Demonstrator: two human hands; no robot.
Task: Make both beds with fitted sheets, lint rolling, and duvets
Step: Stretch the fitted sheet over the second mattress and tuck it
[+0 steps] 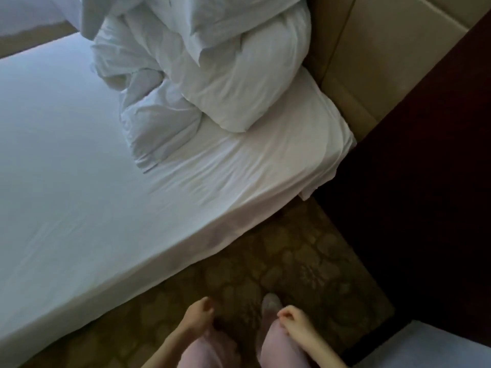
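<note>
A bed with a white fitted sheet (pixel 79 181) stretched over the mattress fills the left and middle of the head view. A crumpled white duvet (pixel 202 75) is heaped at its head end, against the beige padded headboard (pixel 377 57). I stand in the aisle beside the bed. My left hand (pixel 200 313) hangs low over the carpet with loosely curled fingers and holds nothing. My right hand (pixel 291 320) hangs by my right leg, its fingers also loosely curled and empty. Neither hand touches the bedding.
Patterned brown carpet (pixel 292 261) covers the narrow aisle. A dark wooden nightstand (pixel 414 208) stands to the right by the headboard. The corner of a second white bed (pixel 430 349) shows at the bottom right. My foot (pixel 271 304) is on the carpet.
</note>
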